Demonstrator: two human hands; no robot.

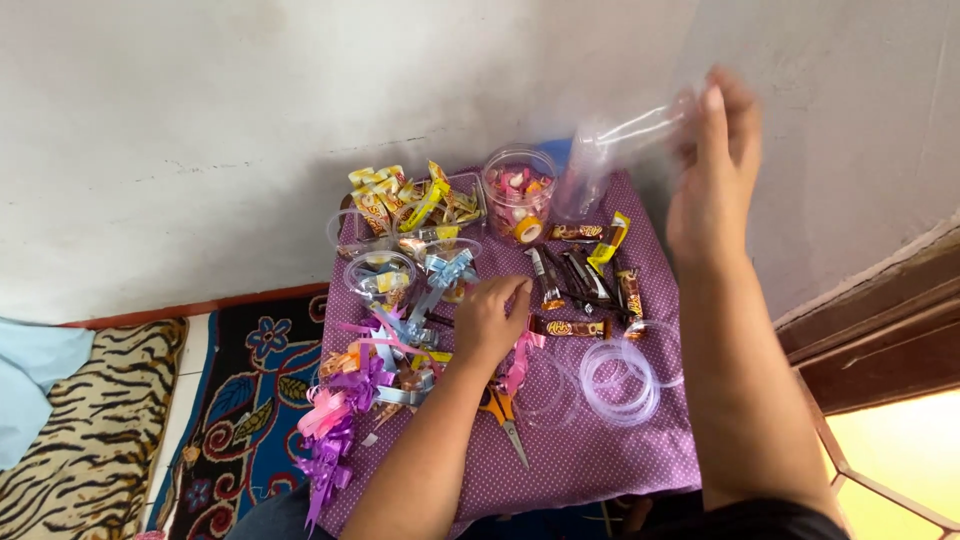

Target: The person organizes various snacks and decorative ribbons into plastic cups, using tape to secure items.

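Indoors, purple dotted tablecloth [600, 460], white wall [200, 120], patterned rug [250, 400]

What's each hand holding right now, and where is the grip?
The right hand grips a clear plastic cup at its base end; motion blur hides the finger placement. The left hand rests among wrapped snack bars, with nothing clearly held.

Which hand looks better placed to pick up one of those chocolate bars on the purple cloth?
The left hand, probably. It rests low on the purple cloth, beside the chocolate bars. The right hand is raised high, its fingers holding a clear plastic cup.
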